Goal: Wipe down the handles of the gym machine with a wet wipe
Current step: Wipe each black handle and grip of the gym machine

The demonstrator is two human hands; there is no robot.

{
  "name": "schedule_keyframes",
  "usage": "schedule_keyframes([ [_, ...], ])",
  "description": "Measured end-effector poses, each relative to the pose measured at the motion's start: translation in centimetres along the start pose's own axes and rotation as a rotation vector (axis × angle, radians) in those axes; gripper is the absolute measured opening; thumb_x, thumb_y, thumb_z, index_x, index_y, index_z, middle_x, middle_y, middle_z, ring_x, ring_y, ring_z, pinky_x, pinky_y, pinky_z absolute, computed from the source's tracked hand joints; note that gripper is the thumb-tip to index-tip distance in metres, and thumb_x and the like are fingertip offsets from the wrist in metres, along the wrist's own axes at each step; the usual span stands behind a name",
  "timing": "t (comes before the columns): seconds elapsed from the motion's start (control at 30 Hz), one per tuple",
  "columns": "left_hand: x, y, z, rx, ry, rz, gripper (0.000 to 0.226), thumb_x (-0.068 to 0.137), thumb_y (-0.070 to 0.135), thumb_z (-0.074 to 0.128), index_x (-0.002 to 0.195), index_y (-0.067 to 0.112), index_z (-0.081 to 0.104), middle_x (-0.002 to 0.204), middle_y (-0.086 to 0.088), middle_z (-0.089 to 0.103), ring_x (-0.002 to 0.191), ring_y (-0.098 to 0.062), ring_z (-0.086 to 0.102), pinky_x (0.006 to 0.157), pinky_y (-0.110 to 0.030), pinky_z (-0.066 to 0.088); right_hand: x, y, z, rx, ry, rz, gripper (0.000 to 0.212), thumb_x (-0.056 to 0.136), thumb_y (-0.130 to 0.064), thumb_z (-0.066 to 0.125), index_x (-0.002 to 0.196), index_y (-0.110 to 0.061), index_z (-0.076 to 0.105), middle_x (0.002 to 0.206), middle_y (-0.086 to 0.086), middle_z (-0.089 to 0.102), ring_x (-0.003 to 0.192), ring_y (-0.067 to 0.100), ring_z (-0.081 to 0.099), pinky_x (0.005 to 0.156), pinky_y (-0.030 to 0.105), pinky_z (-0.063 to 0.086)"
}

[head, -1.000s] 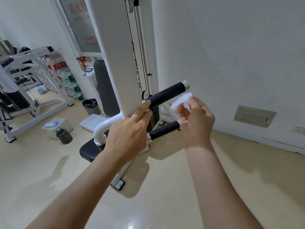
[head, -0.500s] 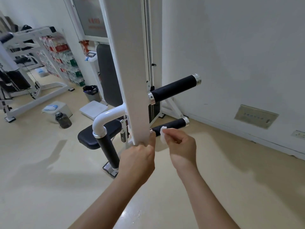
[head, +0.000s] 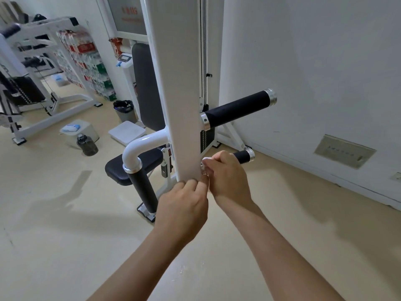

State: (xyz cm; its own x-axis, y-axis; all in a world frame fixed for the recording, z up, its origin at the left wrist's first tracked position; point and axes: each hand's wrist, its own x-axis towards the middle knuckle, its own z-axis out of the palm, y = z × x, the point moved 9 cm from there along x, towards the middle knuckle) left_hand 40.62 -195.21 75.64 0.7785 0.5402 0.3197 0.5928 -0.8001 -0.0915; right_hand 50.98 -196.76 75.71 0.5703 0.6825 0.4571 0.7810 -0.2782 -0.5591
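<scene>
At the lower end of the white post (head: 180,105), the right hand (head: 227,177) closes around the short black handle (head: 244,155) with the wet wipe (head: 205,160) bunched inside the grip. The left hand (head: 184,205) closes on the bottom edge of the post. The wipe is mostly hidden, so it can slip out or fold, and then bare skin rubs the grip. The long handle (head: 236,109) above and the hanging handle (head: 143,190) beside the post may stay unwiped.
</scene>
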Motion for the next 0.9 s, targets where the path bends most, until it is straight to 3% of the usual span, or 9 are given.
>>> schedule_keyframes([
  [0.07, 0.0, -1.4, -0.7, -0.067, 0.094, -0.074, 0.005, 0.077, 0.019, 0.061, 0.082, 0.017, 0.060, 0.061, 0.000, 0.053, 0.050, -0.023, 0.053, 0.037, -0.027, 0.030, 0.4, 0.8, -0.7, -0.107, 0.053, -0.050, 0.009, 0.078, -0.005, 0.071, 0.086, -0.010, 0.073, 0.084, 0.007, 0.064, 0.078, 0.025, 0.060, 0.065, 0.023, 0.041],
  [0.23, 0.3, -1.4, -0.2, -0.074, 0.085, -0.083, 0.021, 0.080, 0.025, 0.064, 0.100, 0.020, 0.067, 0.064, 0.000, 0.053, 0.049, -0.023, 0.055, 0.038, -0.029, 0.034, 0.2, 0.5, 0.2, 0.099, 0.011, 0.061, 0.009, 0.084, -0.010, 0.062, 0.081, -0.010, 0.071, 0.085, 0.008, 0.064, 0.079, 0.024, 0.061, 0.072, 0.030, 0.049],
  [0.33, 1.5, -1.2, 0.6, -0.001, 0.004, -0.046, 0.042, 0.073, 0.026, 0.074, 0.114, 0.022, 0.067, 0.055, 0.000, 0.053, 0.041, -0.024, 0.053, 0.037, -0.024, 0.026, 0.9, 1.3, -0.6, -0.009, 0.066, 0.019, 0.012, 0.082, -0.007, 0.064, 0.087, -0.007, 0.075, 0.086, 0.010, 0.066, 0.080, 0.027, 0.062, 0.074, 0.019, 0.041],
  [0.43, 2.3, -1.1, 0.5, 0.091, -0.085, -0.012, 0.056, 0.080, 0.025, 0.066, 0.134, 0.024, 0.051, 0.062, -0.001, 0.057, 0.047, -0.026, 0.055, 0.042, -0.025, 0.022, 1.3, 1.5, -0.9, -0.005, 0.089, 0.027, 0.011, 0.081, -0.005, 0.067, 0.087, -0.005, 0.075, 0.084, 0.010, 0.065, 0.077, 0.027, 0.063, 0.072, 0.018, 0.040],
  [0.53, 2.5, 0.1, 0.8, 0.122, -0.070, 0.048, 0.057, 0.097, 0.018, 0.032, 0.150, 0.016, 0.013, 0.082, -0.003, 0.059, 0.063, -0.025, 0.048, 0.050, -0.032, 0.030, 1.2, 1.0, -0.1, 0.012, 0.076, -0.036, 0.014, 0.080, -0.011, 0.063, 0.086, -0.008, 0.075, 0.082, 0.009, 0.065, 0.075, 0.028, 0.062, 0.071, 0.025, 0.045],
  [0.6, 2.8, 0.4, 1.1, 0.109, -0.100, 0.047, 0.061, 0.095, 0.013, 0.028, 0.151, 0.010, 0.001, 0.079, -0.003, 0.054, 0.064, -0.025, 0.043, 0.052, -0.032, 0.032, 1.6, 2.7, -0.7, 0.035, 0.119, 0.062, 0.013, 0.080, -0.007, 0.065, 0.089, -0.008, 0.075, 0.086, 0.009, 0.066, 0.079, 0.027, 0.063, 0.073, 0.013, 0.036],
  [0.73, 2.6, 0.1, 2.5, 0.123, -0.169, 0.022, 0.071, 0.091, 0.007, 0.029, 0.147, 0.004, -0.014, 0.076, -0.003, 0.049, 0.060, -0.024, 0.043, 0.053, -0.032, 0.034, 1.9, 0.8, 0.2, -0.010, 0.068, -0.066, 0.012, 0.081, -0.012, 0.063, 0.084, -0.007, 0.074, 0.082, 0.010, 0.065, 0.075, 0.027, 0.061, 0.070, 0.027, 0.047],
  [0.83, 2.6, 0.0, 2.9, 0.133, -0.186, 0.025, 0.073, 0.091, 0.007, 0.030, 0.147, 0.005, -0.016, 0.083, -0.007, 0.058, 0.061, -0.024, 0.043, 0.053, -0.032, 0.037, 2.8, 2.6, -1.1, -0.019, 0.124, 0.017, 0.010, 0.085, -0.011, 0.064, 0.087, -0.007, 0.074, 0.087, 0.010, 0.065, 0.076, 0.019, 0.059, 0.073, 0.015, 0.039],
  [0.9, 2.8, 0.4, 2.5, 0.139, -0.187, 0.038, 0.070, 0.092, 0.009, 0.030, 0.147, 0.003, -0.014, 0.090, -0.008, 0.062, 0.062, -0.025, 0.043, 0.052, -0.031, 0.034, 3.1, 2.9, -1.0, -0.068, 0.100, 0.056, 0.008, 0.085, -0.007, 0.066, 0.087, -0.007, 0.073, 0.089, 0.011, 0.065, 0.079, 0.023, 0.061, 0.073, 0.023, 0.044],
])
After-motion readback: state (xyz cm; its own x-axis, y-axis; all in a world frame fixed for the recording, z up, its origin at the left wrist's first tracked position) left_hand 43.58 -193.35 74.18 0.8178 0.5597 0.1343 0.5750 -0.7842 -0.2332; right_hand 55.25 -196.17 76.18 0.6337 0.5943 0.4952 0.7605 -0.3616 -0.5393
